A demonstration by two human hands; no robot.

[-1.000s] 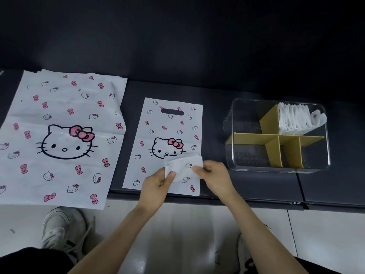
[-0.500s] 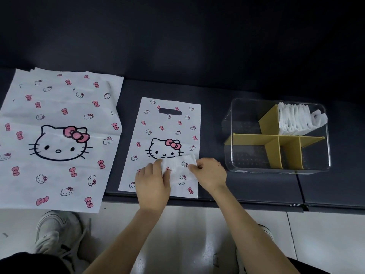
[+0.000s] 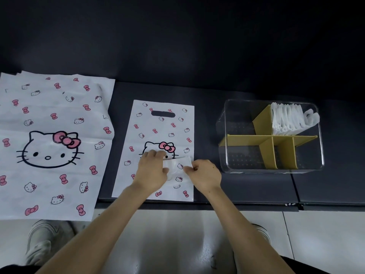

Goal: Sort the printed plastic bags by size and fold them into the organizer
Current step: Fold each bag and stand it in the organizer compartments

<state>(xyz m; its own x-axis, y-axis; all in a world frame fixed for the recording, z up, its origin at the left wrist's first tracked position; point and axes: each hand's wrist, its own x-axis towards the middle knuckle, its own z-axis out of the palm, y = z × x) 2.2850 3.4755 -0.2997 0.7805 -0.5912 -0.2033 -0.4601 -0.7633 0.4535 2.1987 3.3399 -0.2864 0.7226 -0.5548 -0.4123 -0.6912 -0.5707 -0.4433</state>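
A small folded printed bag [image 3: 177, 167] lies on top of a medium white cat-print bag [image 3: 162, 127] spread flat on the dark table. My left hand [image 3: 152, 171] lies flat over the folded bag's left part, fingers pointing away from me. My right hand [image 3: 203, 173] pinches the folded bag's right edge. A stack of large cat-print bags [image 3: 49, 143] is spread at the left and hangs over the table's front edge. The clear organizer [image 3: 233, 119] with yellow dividers stands at the right; folded white bags [image 3: 288, 119] fill its back right compartment.
The dark table [image 3: 256, 186] ends at a front edge just below my hands, with a pale tiled floor [image 3: 177, 244] beneath. My shoes [image 3: 41, 240] show at the lower left and right. A dark wall rises behind the table.
My left hand has slid forward and flattened over the folded bag, pressing it onto the medium bag. My right hand stays at its right edge. The view has shifted slightly.
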